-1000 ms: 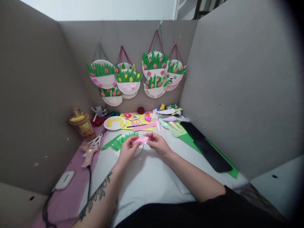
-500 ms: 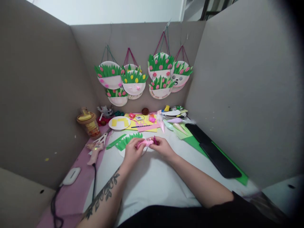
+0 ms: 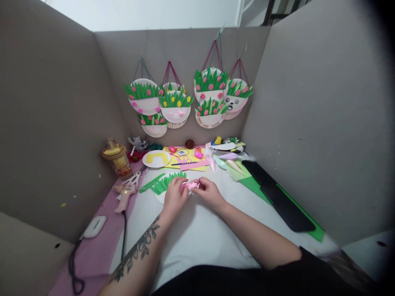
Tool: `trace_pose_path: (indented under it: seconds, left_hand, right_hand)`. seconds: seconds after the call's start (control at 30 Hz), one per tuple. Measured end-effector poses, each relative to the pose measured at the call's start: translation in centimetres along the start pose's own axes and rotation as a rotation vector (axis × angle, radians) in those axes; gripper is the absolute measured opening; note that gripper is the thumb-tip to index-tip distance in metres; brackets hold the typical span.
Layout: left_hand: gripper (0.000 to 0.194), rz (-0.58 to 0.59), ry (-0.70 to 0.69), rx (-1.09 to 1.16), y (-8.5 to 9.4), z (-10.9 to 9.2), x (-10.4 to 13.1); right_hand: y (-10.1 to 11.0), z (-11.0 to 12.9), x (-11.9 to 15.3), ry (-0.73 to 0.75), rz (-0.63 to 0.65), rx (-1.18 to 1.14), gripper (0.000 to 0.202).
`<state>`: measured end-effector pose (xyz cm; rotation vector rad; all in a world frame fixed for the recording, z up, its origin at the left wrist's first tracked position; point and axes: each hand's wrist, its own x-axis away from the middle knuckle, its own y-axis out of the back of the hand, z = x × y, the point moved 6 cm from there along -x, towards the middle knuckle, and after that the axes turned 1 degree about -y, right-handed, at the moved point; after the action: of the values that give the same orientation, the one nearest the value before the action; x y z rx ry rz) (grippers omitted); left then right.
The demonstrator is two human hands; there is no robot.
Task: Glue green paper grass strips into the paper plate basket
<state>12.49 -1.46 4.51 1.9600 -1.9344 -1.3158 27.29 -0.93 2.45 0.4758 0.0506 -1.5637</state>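
A small pink bundle (image 3: 191, 186) is held between my two hands, over the near part of the table. The fingers of my left hand (image 3: 176, 194) are closed on its left end. My right hand (image 3: 210, 192) pinches the right end, where a darker magenta piece shows. Whether the bundle is wrapped in clear plastic is too small to tell. Just behind and left of my left hand lies a white paper plate (image 3: 160, 198) with green paper grass (image 3: 163, 183) on it, partly covered by that hand. Green strips (image 3: 151, 183) rest at its left.
A pink glue gun (image 3: 125, 199) with a black cord and a lidded cup (image 3: 119, 162) stand at the left. Craft pieces and a yellow-patched plate (image 3: 156, 159) lie at the back. Black panels (image 3: 286, 207) lie right. Decorated plates (image 3: 175, 107) hang on the grey partition.
My hands have drawn slightly closer together around the pink bundle, and my left hand covers more of its left end. The whole view has shifted a little.
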Motion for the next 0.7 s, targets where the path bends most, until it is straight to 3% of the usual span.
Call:
trace_pose_path:
  seconds: [0.1, 0.3, 0.43, 0.6, 0.7]
  left_hand:
    - [0.013, -0.087, 0.025, -0.019, 0.5, 0.0, 0.1]
    - [0.014, 0.059, 0.061, 0.244, -1.0, 0.0, 0.3]
    - [0.008, 0.049, 0.181, 0.331, -1.8, 2.0, 0.1]
    - [0.010, 0.161, 0.397, 0.631, -3.7, 4.2, 0.3]
    - [0.009, 0.100, 0.353, 0.440, -2.9, 4.6, 0.0]
  right_hand:
    - [0.0, -0.3, -0.1, -0.029, -0.037, -0.014, 0.021]
    - [0.0, -0.9, -0.3, -0.044, -0.051, -0.034, 0.022]
    - [-0.3, -1.5, -0.3, -0.111, -0.039, -0.071, 0.025]
    - [-0.4, -2.2, -0.5, -0.154, -0.094, -0.040, 0.022]
    - [-0.5, -3.1, -0.7, -0.198, -0.128, -0.022, 0.017]
